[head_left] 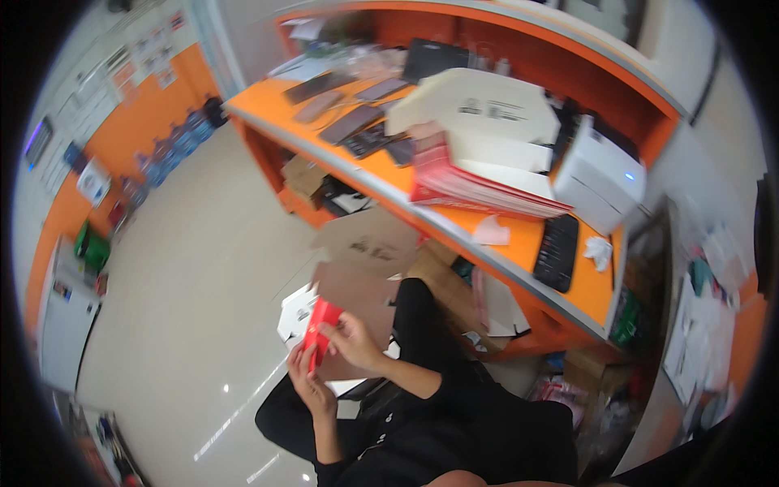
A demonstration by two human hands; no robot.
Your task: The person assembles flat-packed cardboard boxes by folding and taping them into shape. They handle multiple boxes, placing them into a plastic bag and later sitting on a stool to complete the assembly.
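Note:
Over my lap lies a cardboard box blank (357,292), brownish on the side facing me, with a printed flap (369,239) spreading toward the desk. Its narrow red side panel (323,316) is turned up between my hands. My left hand (315,392) grips the near end of that red panel, fingers along its edge. My right hand (355,341) is closed on its right side, thumb against the red face. Part of a white printed cardboard piece (294,312) shows beyond the blank's left edge. The underside of the blank is hidden.
The orange desk (519,243) carries a stack of red-edged box blanks (487,191), several phones (353,123), a black keyboard (557,253) and a white printer-like machine (602,177). Cardboard boxes (454,296) stand beneath it. Large water bottles (166,154) line the far left wall.

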